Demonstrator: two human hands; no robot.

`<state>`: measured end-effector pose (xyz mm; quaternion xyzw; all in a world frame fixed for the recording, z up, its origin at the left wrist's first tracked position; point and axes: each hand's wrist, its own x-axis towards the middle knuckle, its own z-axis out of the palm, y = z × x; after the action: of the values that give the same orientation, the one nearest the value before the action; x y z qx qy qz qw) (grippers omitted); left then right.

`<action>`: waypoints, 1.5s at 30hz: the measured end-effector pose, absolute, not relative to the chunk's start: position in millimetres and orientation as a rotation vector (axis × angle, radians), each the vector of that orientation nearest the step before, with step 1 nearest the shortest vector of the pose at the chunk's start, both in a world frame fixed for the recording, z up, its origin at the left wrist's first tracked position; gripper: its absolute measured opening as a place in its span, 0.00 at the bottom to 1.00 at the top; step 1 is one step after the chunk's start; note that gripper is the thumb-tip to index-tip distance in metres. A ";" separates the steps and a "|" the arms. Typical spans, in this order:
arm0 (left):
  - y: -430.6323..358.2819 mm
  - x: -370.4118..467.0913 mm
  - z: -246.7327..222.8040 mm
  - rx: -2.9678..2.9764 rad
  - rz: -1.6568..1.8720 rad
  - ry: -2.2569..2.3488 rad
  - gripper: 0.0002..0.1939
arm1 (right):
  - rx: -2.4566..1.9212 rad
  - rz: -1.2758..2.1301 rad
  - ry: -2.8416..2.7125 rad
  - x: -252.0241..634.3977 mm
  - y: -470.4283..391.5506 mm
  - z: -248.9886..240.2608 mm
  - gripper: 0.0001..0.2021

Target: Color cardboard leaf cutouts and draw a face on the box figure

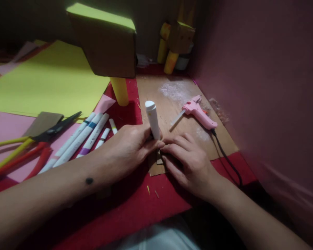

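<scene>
A white marker [152, 119] stands nearly upright in my left hand [131, 144], its fingers closed round the lower part. Against the left fingertips, my right hand [186, 158] has its fingers bent and pressed together at a small strip of cardboard [159, 159]. Beneath both hands is a larger piece of brown cardboard [156, 170]. The marker's lower end is hidden by my fingers, and how firmly the right fingers pinch the strip is partly covered.
A pink glue gun [200, 113] with a black cord lies right on a board [151, 90]. Left are several markers [80, 139], scissors [52, 132] and yellow paper [47, 83]. A cardboard box shape [106, 48] stands behind, a cardboard figure [181, 38] farther back. A wall rises right.
</scene>
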<state>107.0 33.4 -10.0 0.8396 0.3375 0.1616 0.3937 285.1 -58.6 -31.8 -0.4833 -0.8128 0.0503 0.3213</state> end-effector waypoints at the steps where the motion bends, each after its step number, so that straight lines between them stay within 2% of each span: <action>1: 33.4 106.7 -9.4 2.137 0.396 0.857 0.09 | -1.267 0.134 -2.135 285.3 -58.5 -31.8 0.08; 17: 31.3 104.1 -11.3 2.126 0.419 0.737 0.12 | -1.269 0.159 -2.138 285.6 -58.7 -31.2 0.08; 27: 30.5 107.4 -14.8 2.133 0.419 0.759 0.07 | -1.259 0.134 -2.142 286.3 -57.7 -31.3 0.08; 45: 28.8 105.3 -14.4 2.190 0.403 0.675 0.09 | -1.251 0.133 -2.152 285.8 -58.1 -31.5 0.08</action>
<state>105.3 28.8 -14.4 0.8641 0.2662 0.1592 0.3963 285.8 -58.1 -31.5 -0.4757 -0.8183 0.0505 0.3186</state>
